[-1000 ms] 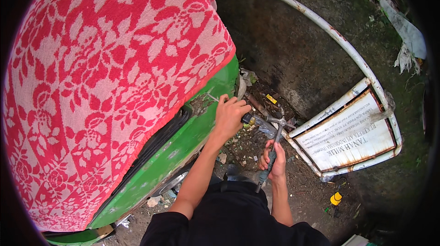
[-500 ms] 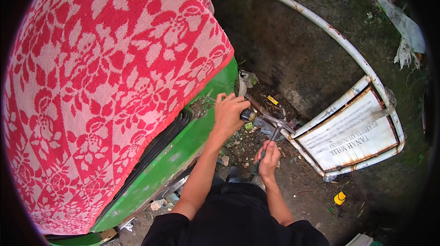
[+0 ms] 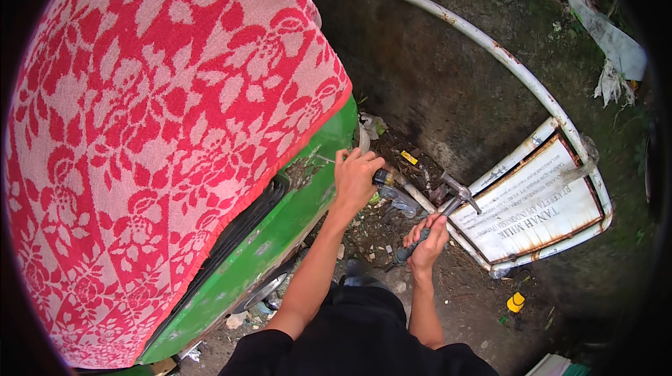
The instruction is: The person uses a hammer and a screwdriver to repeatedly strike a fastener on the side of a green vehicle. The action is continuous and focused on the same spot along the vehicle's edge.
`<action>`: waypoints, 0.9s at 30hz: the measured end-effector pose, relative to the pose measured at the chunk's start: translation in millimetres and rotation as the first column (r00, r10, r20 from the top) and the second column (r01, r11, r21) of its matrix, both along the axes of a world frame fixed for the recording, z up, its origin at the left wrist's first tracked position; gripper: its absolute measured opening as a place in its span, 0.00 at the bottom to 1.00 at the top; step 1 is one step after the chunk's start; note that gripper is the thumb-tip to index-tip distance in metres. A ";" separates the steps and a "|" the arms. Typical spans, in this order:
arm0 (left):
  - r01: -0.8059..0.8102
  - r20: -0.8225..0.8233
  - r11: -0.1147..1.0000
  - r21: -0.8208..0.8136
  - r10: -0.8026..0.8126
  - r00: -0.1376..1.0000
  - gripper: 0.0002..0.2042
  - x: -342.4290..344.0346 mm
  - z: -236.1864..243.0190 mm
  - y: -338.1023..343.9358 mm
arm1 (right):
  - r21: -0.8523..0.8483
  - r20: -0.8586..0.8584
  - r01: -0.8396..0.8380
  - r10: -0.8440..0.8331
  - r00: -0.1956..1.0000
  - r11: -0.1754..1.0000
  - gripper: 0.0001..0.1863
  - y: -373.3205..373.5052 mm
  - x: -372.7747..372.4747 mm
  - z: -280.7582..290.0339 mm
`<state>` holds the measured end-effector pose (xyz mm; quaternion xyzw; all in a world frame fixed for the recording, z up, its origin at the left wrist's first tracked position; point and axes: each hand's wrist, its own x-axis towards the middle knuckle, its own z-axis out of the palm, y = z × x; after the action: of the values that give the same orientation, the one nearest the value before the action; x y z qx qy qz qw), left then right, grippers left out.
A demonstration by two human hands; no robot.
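Observation:
My left hand (image 3: 355, 178) is closed around a screwdriver (image 3: 383, 178). The dark end of its handle sticks out on the right side of the fist, and its thin shaft points left to a scraped, flaking patch (image 3: 301, 171) on the green car body (image 3: 262, 232). Whether the tip touches the metal is too small to tell. In my right hand (image 3: 427, 244) is a hammer (image 3: 458, 194), gripped along its dark handle. Its metal head stands to the right of the screwdriver, apart from it and in front of the white sign.
A red and pink floral towel (image 3: 175, 131) covers the car's top. On the right, a white sign panel (image 3: 535, 215) in a rusty frame joins a curved white pipe (image 3: 483, 34) along a dark wall (image 3: 413, 61). Litter and a yellow object (image 3: 516, 302) lie on the dirt.
The hammer has swung right and away from the screwdriver's handle, its head now over the sign's edge. My right hand has moved slightly right; the left stays by the scraped patch.

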<state>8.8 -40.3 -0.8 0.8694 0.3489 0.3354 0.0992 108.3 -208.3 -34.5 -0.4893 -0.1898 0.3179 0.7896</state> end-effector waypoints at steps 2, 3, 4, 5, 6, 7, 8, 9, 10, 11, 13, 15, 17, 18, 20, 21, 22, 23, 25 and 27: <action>-0.002 0.012 1.000 -0.006 0.002 1.000 0.11 0.5 -0.7 -0.3 | 0.034 -0.025 0.014 -0.013 1.000 0.999 0.21 -3.8 6.6 7.8; -0.001 0.014 1.000 -0.004 0.001 1.000 0.11 0.2 1.2 0.7 | 0.055 -0.043 0.024 -0.021 0.999 0.998 0.21 -3.6 8.8 9.5; 0.000 0.014 1.000 -0.006 0.000 1.000 0.11 -0.4 3.6 0.6 | 0.055 -0.032 0.009 -0.007 0.999 0.998 0.21 -4.8 10.0 9.4; 0.000 0.014 1.000 -0.008 0.000 1.000 0.11 -1.1 6.8 -0.5 | 0.052 -0.041 0.007 -0.005 0.999 0.999 0.21 -4.0 9.7 8.8; -0.004 0.009 1.000 -0.014 0.004 1.000 0.12 -3.4 10.2 -2.9 | 0.045 -0.055 0.003 0.000 0.998 0.999 0.21 -4.1 7.7 7.1; -0.015 -0.011 1.000 -0.007 0.015 1.000 0.12 -4.4 13.1 -3.5 | 0.038 -0.069 -0.002 0.005 0.998 0.999 0.21 -3.7 5.9 5.6; -0.026 -0.031 1.000 0.001 0.026 0.999 0.12 -4.2 15.9 -3.3 | 0.021 -0.084 -0.013 0.014 0.996 1.000 0.22 -2.4 4.0 4.6; -0.035 -0.049 0.999 0.010 0.036 0.998 0.12 -4.1 17.1 -3.1 | 0.005 -0.098 -0.022 0.022 0.995 1.000 0.22 -0.4 2.0 4.3; -0.042 -0.053 0.999 0.008 0.042 0.998 0.12 -4.7 14.7 -3.3 | -0.011 -0.112 -0.030 0.029 0.993 0.999 0.22 0.7 0.1 3.9; -0.047 -0.057 0.999 0.006 0.047 0.997 0.12 -5.1 11.0 -3.4 | -0.017 -0.109 -0.041 0.039 0.993 0.999 0.22 0.4 -1.9 3.7; -0.057 -0.029 0.998 -0.004 0.057 0.998 0.12 -5.3 9.4 -2.4 | -0.022 -0.097 -0.061 0.058 0.994 0.998 0.22 1.3 -3.1 5.6; -0.063 0.029 0.998 -0.029 0.064 0.998 0.13 -6.1 8.6 -2.5 | -0.018 -0.084 -0.075 0.073 0.994 0.997 0.23 0.8 -2.0 7.1; -0.065 0.019 0.998 -0.012 0.066 0.998 0.13 -7.3 6.5 -2.2 | -0.001 -0.091 -0.087 0.086 0.992 0.996 0.22 0.0 -0.4 6.6; -0.068 0.016 0.998 -0.004 0.068 0.998 0.13 -7.8 6.2 -2.1 | 0.015 -0.103 -0.093 0.094 0.990 0.996 0.22 -0.1 1.2 6.2; -0.050 0.009 0.999 -0.008 0.050 0.999 0.13 -9.5 8.2 -3.1 | 0.026 -0.116 -0.102 0.104 0.988 0.994 0.21 0.1 2.5 6.5; -0.043 0.003 0.999 -0.009 0.043 0.999 0.13 -10.7 9.8 -3.6 | 0.022 -0.119 -0.104 0.106 0.987 0.994 0.21 0.3 2.4 7.1; -0.040 0.011 0.999 -0.012 0.040 0.999 0.13 -11.2 10.8 -3.7 | 0.019 -0.122 -0.107 0.109 0.987 0.994 0.21 0.5 2.3 7.6; -0.038 0.019 0.999 -0.015 0.038 0.999 0.13 -11.4 11.7 -3.5 | 0.014 -0.123 -0.115 0.116 0.986 0.993 0.21 0.5 2.0 7.7; -0.032 0.029 0.999 -0.012 0.032 0.999 0.13 -12.2 11.7 -3.0 | 0.007 -0.124 -0.131 0.131 0.984 0.991 0.21 0.6 1.1 7.7; -0.025 0.031 1.000 -0.002 0.025 0.999 0.13 -13.2 8.8 -3.2 | -0.001 -0.118 -0.146 0.145 0.982 0.989 0.21 0.4 -0.7 6.2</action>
<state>-4.4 -43.5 8.1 0.8596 0.3586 0.3498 0.1009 107.6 -207.9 -28.4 -0.4584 -0.1764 0.4039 0.7718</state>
